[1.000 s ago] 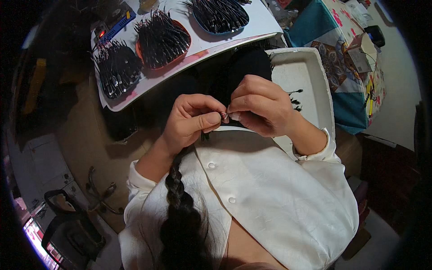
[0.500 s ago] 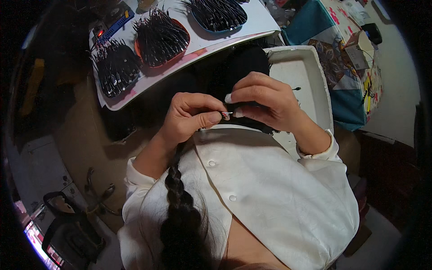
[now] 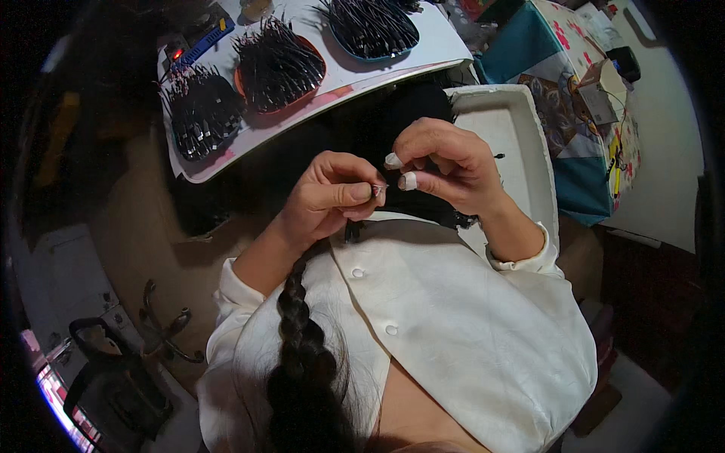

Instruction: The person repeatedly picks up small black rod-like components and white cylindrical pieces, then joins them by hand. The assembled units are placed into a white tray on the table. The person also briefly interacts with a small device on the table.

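Note:
My left hand [image 3: 328,195] is closed in front of my lap, its thumb and index finger pinching the end of a black cable [image 3: 378,190]. Small red and white wire ends poke out past the fingertips; their exact number is too small to make out. Part of the black cable hangs below that hand. Just to the right, my right hand [image 3: 457,164] has its thumb and index finger apart, with white tape wrapped on both tips. Nothing visible lies between them, and they are a short way off the wire ends.
A white table [image 3: 332,90] ahead bears an orange bowl [image 3: 281,107] and a blue bowl [image 3: 370,58] of black cables, another cable pile [image 3: 204,113] and a blue tool [image 3: 205,41]. A white foam box [image 3: 538,143] stands at my right, beside a cloth-covered table [image 3: 581,181].
My right thumb and index finger have drawn back from the wire ends and spread apart. The left hand still pinches the cable, turned slightly. The whole view has shifted a little.

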Action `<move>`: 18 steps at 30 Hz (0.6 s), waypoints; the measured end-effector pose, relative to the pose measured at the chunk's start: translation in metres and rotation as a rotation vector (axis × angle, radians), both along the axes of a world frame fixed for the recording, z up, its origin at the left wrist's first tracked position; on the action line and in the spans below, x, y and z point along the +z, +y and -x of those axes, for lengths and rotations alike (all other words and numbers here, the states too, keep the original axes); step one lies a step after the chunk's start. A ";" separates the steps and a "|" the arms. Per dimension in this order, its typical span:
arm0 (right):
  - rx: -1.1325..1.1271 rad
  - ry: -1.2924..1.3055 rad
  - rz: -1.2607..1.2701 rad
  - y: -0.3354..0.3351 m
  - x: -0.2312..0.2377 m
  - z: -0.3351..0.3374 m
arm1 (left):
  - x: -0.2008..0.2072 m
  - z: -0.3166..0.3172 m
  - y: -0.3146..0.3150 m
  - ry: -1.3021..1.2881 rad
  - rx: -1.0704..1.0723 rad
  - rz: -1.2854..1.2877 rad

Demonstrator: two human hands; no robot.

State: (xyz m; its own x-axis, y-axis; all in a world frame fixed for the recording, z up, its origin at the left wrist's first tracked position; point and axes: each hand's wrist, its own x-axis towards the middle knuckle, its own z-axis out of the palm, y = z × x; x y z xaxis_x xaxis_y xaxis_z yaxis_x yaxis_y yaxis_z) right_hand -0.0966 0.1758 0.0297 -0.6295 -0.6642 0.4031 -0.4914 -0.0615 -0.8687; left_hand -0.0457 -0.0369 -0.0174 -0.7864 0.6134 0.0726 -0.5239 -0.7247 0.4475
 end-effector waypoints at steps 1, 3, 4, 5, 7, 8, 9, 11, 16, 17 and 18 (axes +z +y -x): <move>0.020 0.071 0.040 -0.004 -0.001 0.004 | -0.001 0.000 0.002 -0.016 -0.014 -0.024; 0.080 0.117 0.082 -0.007 -0.001 0.008 | -0.002 0.000 0.005 -0.045 -0.043 -0.084; 0.092 0.117 0.108 -0.010 -0.002 0.008 | -0.001 0.000 0.005 -0.047 -0.046 -0.084; 0.077 0.124 0.111 -0.010 -0.002 0.007 | 0.000 0.001 0.006 -0.044 -0.050 -0.093; 0.065 0.114 0.111 -0.012 -0.004 0.003 | 0.006 0.002 0.004 -0.027 -0.049 -0.070; 0.053 0.088 0.119 -0.012 -0.005 0.002 | 0.009 0.002 0.003 0.061 0.026 0.083; 0.032 0.051 0.125 -0.014 -0.008 0.000 | 0.014 0.000 -0.002 0.148 0.094 0.240; 0.021 -0.029 0.200 -0.016 -0.014 -0.003 | 0.023 -0.002 -0.011 0.305 0.216 0.601; -0.002 -0.067 0.193 -0.012 -0.018 0.001 | 0.031 -0.004 -0.010 0.618 0.496 0.854; -0.015 -0.003 0.162 -0.011 -0.016 0.003 | 0.033 -0.003 -0.010 0.653 0.519 0.889; -0.040 0.101 0.118 -0.010 -0.014 0.005 | 0.034 -0.001 -0.011 0.681 0.536 0.926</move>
